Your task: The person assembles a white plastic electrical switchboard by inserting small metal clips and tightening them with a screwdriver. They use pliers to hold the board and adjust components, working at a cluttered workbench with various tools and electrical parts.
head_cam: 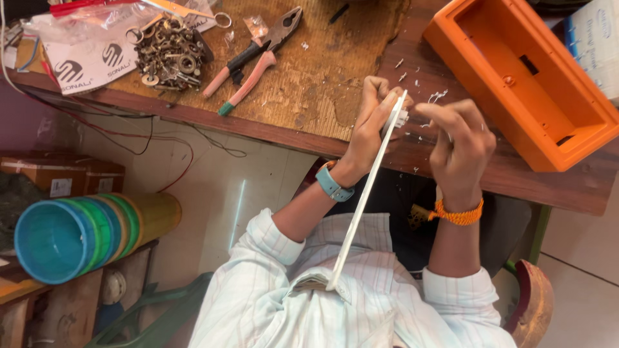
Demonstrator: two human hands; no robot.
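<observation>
A long thin white plastic strip (364, 200) is seen edge-on, w/ its near end resting against the striped shirt (271, 303) at approx. 6 o'clock and its far end raised toward 12 o'clock, over the table edge. The left hand (371, 125), w/ a teal wristband (332, 183) worn below it, is closed round the strip's upper part; fingers are curled and pressed flat to its left face. The right hand (459, 142), w/ an orange thread band (459, 212) at the wrist, is held just at 3 o'clock of the strip's top; fingers are bunched in a pinch near a small white block (402, 118) fixed at the strip's end, but whether anything is gripped can't be told. White shavings (437, 96) are scattered on the worn wooden table (303, 90) just beyond. At 2 o'clock an orange plastic box shell (522, 71) is lying open. At 11 o'clock, pink-handled pliers (255, 58) are laid beside a heap of metal rings and eye bolts (169, 55). At 9 o'clock, on the floor side, stacked coloured plastic tubs (84, 235) are lying sideways.
</observation>
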